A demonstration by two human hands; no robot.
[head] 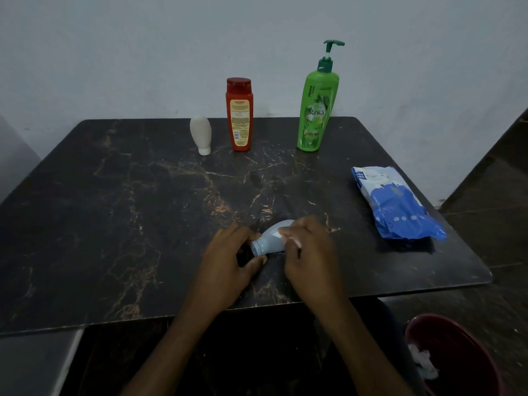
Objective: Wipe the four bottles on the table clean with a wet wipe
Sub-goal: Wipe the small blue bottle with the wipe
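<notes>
A small pale blue bottle (pixel 270 238) lies tilted near the table's front edge. My left hand (pixel 231 261) grips its dark cap end. My right hand (pixel 310 252) presses a white wet wipe (pixel 288 238) against the bottle's body and covers most of it. At the back of the table stand a small white bottle (pixel 200 134) on its cap, a red bottle (pixel 239 114) and a tall green pump bottle (pixel 317 107), all upright and apart.
A blue and white pack of wet wipes (pixel 395 202) lies at the table's right side. A dark red bin (pixel 457 355) holding crumpled white wipes sits on the floor at the lower right. The dark marble table (pixel 128 210) backs onto a pale wall.
</notes>
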